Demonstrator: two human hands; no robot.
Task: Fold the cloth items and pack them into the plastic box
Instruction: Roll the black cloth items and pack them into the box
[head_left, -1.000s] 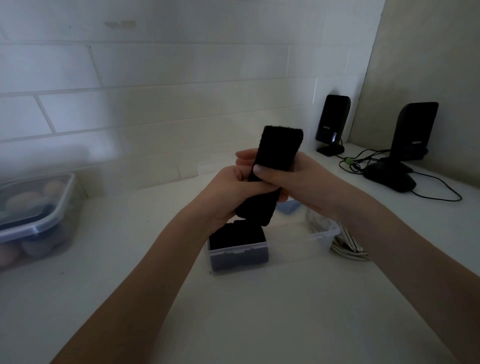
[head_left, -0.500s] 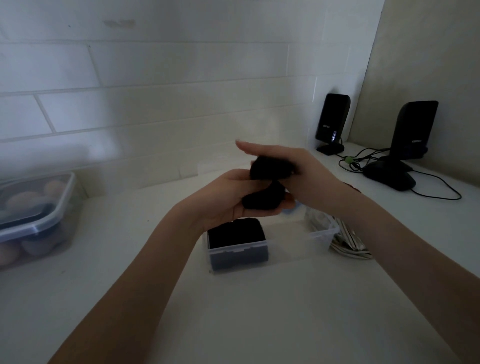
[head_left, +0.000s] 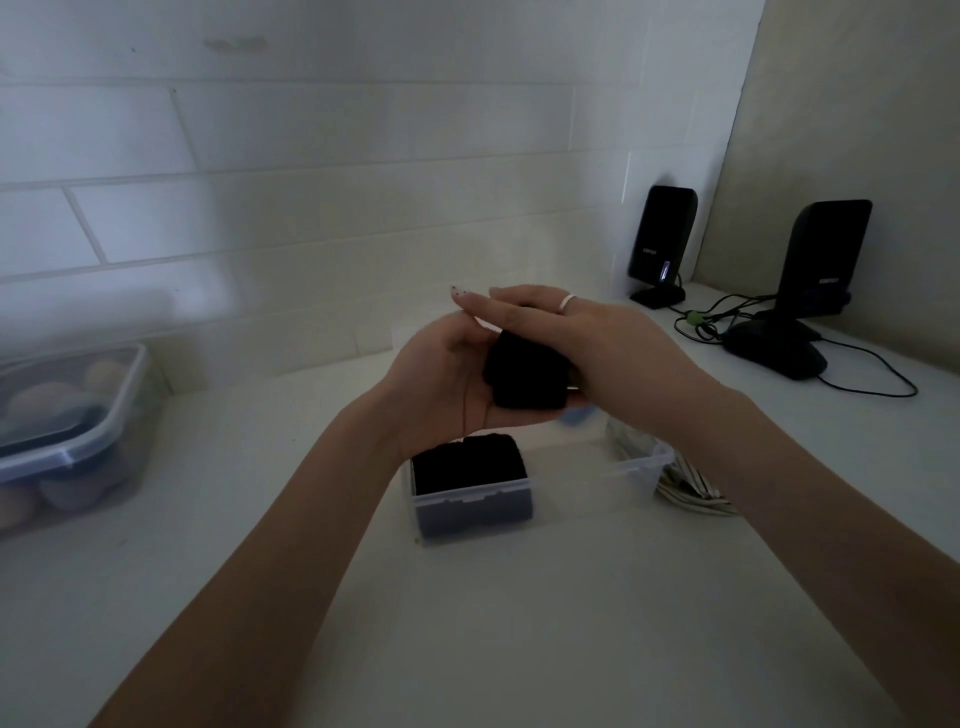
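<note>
Frame centre: left hand (head_left: 441, 379) cups black cloth (head_left: 524, 371), right hand (head_left: 597, 343) presses flat on top, compacting fold above plastic box (head_left: 587, 483); both grips clamped on cloth.

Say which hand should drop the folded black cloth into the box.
Probably left hand: the black cloth rests in its palm directly above the plastic box. The right hand only presses on top.

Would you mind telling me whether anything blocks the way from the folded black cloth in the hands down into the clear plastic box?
Nothing visible does. The folded black cloth sits between the left hand and right hand above the open plastic box, whose left end already holds another black cloth; its right part looks free.
</note>
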